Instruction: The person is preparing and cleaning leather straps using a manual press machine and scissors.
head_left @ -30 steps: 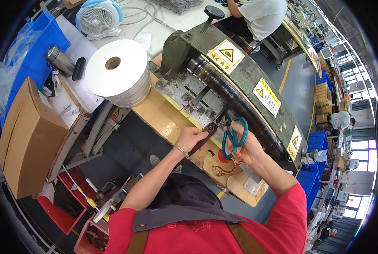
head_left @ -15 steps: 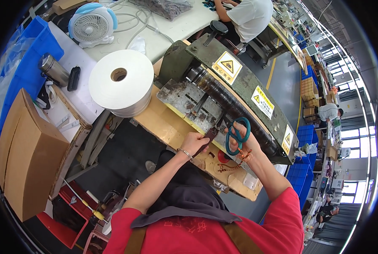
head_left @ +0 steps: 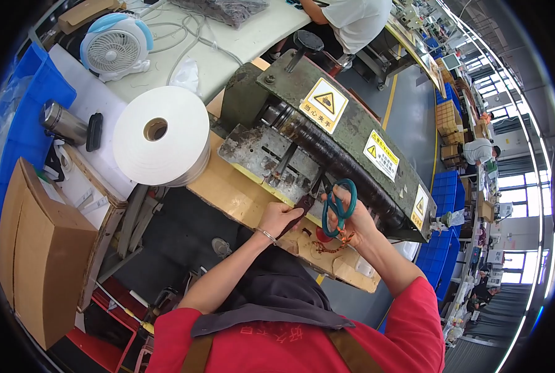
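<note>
- The work looked midway to me: the strip (head_left: 303, 203) was in hand, the scissors (head_left: 339, 214) were up beside its far end, and neither had been let go.
- Whether a cut had been made — I couldn't tell; the blades and the strip's end crowded together near the centre of the frame, by the edge of the plate (head_left: 247, 149).
- I could pick out nothing set aside as finished, so in my judgement that end of the strip was where work remained.
- Left hand (head_left: 278, 219), at the centre: thumb and fingers pinched closed on the strip, which slanted up to the right.
- Right hand (head_left: 359, 221), just right of centre: fingers curled around the teal handles, an orange cord (head_left: 347, 239) hanging below. How wide the blades stood — too small to tell.
- The green machine (head_left: 243, 99) slanted from upper centre to the right, its dark roller (head_left: 327, 144) nearer the right hand than the left.
- The bench (head_left: 227, 194) ran below, with the white roll (head_left: 181, 143) left of centre.
</note>
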Demonstrator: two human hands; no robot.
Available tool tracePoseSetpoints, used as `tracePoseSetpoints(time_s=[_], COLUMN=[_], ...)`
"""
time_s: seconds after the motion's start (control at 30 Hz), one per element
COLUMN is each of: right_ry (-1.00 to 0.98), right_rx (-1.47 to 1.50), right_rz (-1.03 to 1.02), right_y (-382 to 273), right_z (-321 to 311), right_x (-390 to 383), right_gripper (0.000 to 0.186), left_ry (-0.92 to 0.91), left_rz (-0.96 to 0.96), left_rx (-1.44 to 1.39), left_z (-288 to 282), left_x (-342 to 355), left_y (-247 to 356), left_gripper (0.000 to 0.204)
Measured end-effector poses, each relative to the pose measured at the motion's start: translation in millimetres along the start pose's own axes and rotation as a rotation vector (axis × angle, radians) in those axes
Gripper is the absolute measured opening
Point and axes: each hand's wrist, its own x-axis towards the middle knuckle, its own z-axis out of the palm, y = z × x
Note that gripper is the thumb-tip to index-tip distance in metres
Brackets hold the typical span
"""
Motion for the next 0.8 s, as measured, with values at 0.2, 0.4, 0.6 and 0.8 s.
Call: tracePoseSetpoints(time_s=[0.2,0.4,0.6,0.8], right_ry=[-0.001,-0.030,0.014,0.050], right_rx=[0.002,0.000,-0.013,-0.069], right_rz=[-0.054,0.004,-0.015,-0.063], right_y=[-2,1,4,14], right_z=[1,3,-2,4], right_x=[1,-6,0,-7], right_gripper=[0.040,0.041,0.046,0.043], left_ry=[-0.013,0.010,0.029,0.089], left_rz=[-0.036,-0.030,-0.018,-0.014], left_rx=[-0.074,-0.054,-0.034,0.007], left_z=[2,3,4,9], left_x=[2,-1,0,-2], left_y=[1,1,-1,1], left_gripper=[0.022,0.022,0.024,0.026])
